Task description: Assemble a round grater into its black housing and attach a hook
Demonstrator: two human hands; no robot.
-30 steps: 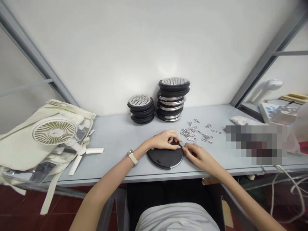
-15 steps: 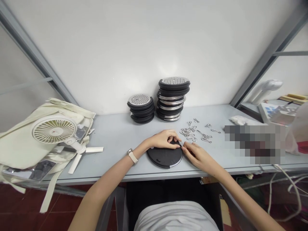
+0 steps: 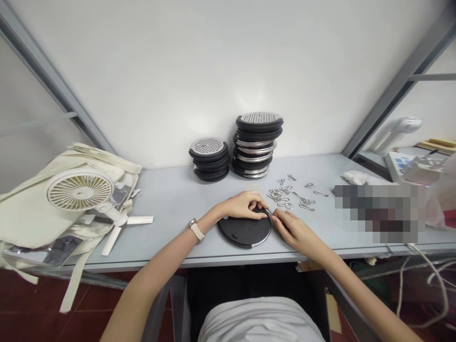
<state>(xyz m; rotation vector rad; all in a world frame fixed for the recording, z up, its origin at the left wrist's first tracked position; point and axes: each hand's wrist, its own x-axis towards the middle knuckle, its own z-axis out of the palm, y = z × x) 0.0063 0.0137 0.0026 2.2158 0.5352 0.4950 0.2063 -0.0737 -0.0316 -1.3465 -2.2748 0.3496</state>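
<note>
A black round disc (image 3: 245,232) lies flat near the table's front edge, a stretch of bare shiny rim showing at its lower right. My left hand (image 3: 245,205), a watch on its wrist, rests over the far side of the disc, its thumb and fingers closed at the right part of the rim. Just right of it, my right hand (image 3: 289,227) pinches a dark edge strip (image 3: 269,212) at the rim, mostly covered by the fingertips. Loose metal clips (image 3: 280,194) lie scattered beyond my right hand.
A short stack of discs (image 3: 209,164) and a taller stack (image 3: 253,154) stand against the wall, topped by perforated metal plates. On the left, a white fan (image 3: 80,192) stands against a cream bag (image 3: 24,209). White cables (image 3: 441,294) hang at the right.
My right hand has shifted very slightly right, with a little more of the dark strip showing between the fingertips. My left hand and the disc look nearly unmoved.
</note>
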